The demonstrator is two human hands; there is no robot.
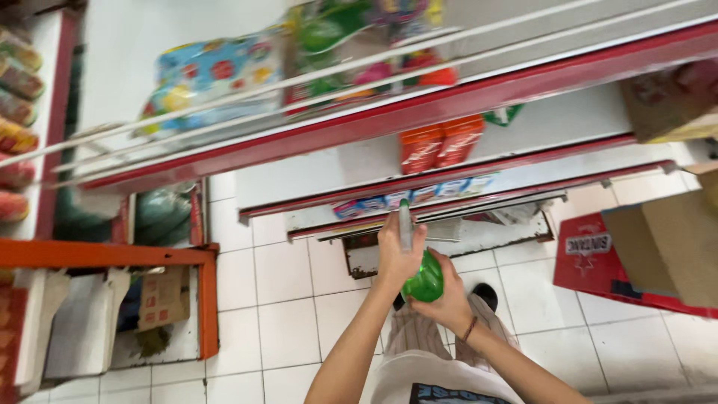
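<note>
Green bottle (424,280) gripped by both hands — left hand (396,251), right hand (447,299) — below orange packets (440,144) on red-edged shelf (479,96).

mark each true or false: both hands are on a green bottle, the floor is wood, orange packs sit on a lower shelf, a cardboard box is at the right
1. Both hands are on a green bottle: true; the left hand and right hand hold the green bottle.
2. The floor is wood: false; the floor is white tile.
3. Orange packs sit on a lower shelf: true; the orange packs stand there.
4. A cardboard box is at the right: true; the cardboard box.
</note>
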